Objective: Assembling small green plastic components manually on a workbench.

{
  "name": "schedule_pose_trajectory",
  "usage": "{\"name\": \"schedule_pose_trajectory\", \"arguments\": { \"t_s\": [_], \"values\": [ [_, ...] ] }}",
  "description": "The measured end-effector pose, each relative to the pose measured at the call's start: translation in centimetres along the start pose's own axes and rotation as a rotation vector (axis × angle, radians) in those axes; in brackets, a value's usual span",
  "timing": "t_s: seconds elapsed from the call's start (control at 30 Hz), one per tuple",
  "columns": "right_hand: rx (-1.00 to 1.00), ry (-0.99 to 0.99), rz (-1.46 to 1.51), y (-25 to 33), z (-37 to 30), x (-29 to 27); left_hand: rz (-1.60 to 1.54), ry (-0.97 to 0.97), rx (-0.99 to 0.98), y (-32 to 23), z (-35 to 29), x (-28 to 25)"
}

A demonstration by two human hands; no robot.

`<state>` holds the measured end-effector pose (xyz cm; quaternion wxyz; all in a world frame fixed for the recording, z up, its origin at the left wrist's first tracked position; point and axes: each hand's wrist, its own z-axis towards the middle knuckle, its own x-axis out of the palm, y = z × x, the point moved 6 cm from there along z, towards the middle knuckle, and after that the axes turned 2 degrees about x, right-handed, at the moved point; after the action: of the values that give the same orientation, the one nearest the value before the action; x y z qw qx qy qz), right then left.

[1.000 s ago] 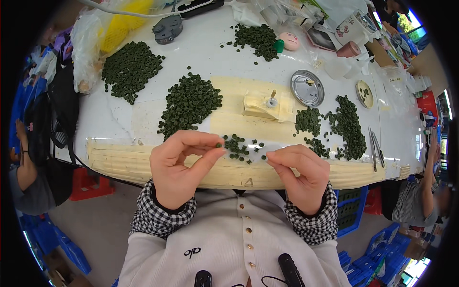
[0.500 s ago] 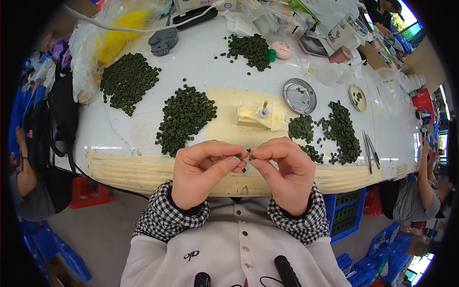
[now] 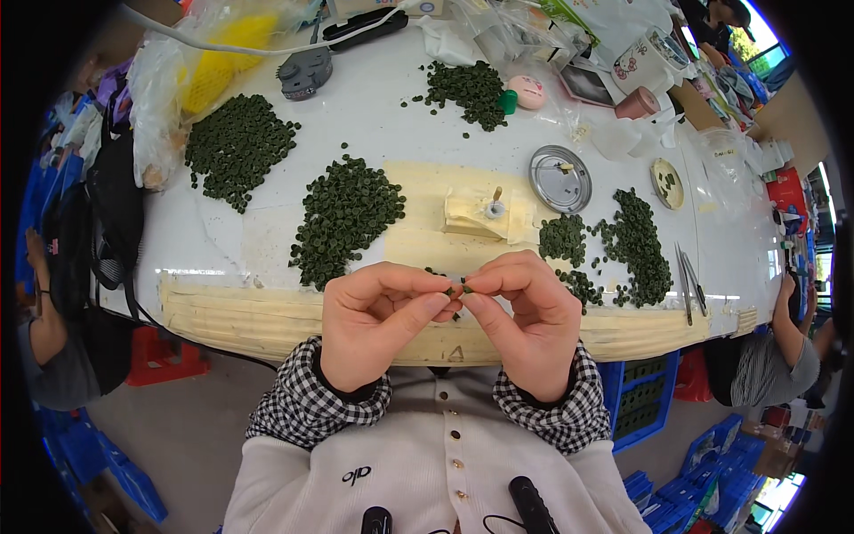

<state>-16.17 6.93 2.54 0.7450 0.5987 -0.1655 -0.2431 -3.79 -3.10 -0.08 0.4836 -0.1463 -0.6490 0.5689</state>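
Observation:
Over the table's front edge my left hand [image 3: 369, 316] pinches a small dark green part [image 3: 449, 291] between thumb and forefinger. Facing it, my right hand [image 3: 534, 311] holds another small green part [image 3: 467, 288] in the same kind of pinch. The fingertips nearly meet, and whether the two parts touch is too small to tell. Beyond my left hand lies a heap of small round green pieces [image 3: 347, 214]. A smaller flat cluster of green pieces [image 3: 562, 238] is just beyond my right hand. A few loose ones lie below and behind my fingertips.
Ahead stands a tape-covered block [image 3: 476, 214] with an upright pin. To its right are a round metal lid [image 3: 559, 180], a shallow dish [image 3: 665, 183], another green heap [image 3: 636, 249] and tweezers [image 3: 685, 283]. A grey device [image 3: 305, 75] and plastic bags sit at the back.
My right hand has shifted slightly left, bringing its fingertips and green part closer to those of my left hand. Both pinches stay closed.

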Motion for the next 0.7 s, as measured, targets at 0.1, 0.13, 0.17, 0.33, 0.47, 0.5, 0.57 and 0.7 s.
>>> {"name": "schedule_pose_trajectory", "arguments": {
  "t_s": [0.1,0.13,0.17,0.33,0.47,0.5,0.57,0.7],
  "values": [
    [0.005,0.001,0.005,0.06,0.0,0.11,-0.066,-0.08,-0.044,-0.22,0.15,0.24],
    [0.004,-0.004,0.014,0.02,-0.03,0.2,-0.041,-0.057,-0.035,-0.25,0.11,0.25],
    [0.002,-0.009,0.023,-0.01,-0.05,0.23,-0.016,-0.034,-0.026,-0.21,0.03,0.14],
    [-0.025,0.005,-0.005,-0.01,-0.11,0.35,0.05,0.009,0.089,0.0,-0.1,-0.16],
    [-0.031,0.0,-0.013,0.12,-0.22,0.41,0.06,0.012,0.083,-0.02,-0.09,-0.16],
    [-0.025,0.001,-0.006,0.04,-0.26,0.42,0.059,0.004,0.077,-0.04,-0.1,-0.15],
    [-0.012,0.004,0.008,-0.16,-0.36,0.41,0.068,0.003,0.07,-0.06,-0.12,-0.15],
    [0.084,0.015,0.089,-0.63,-0.47,0.48,0.093,0.011,0.071,-0.06,-0.07,-0.2]
  ]
}}
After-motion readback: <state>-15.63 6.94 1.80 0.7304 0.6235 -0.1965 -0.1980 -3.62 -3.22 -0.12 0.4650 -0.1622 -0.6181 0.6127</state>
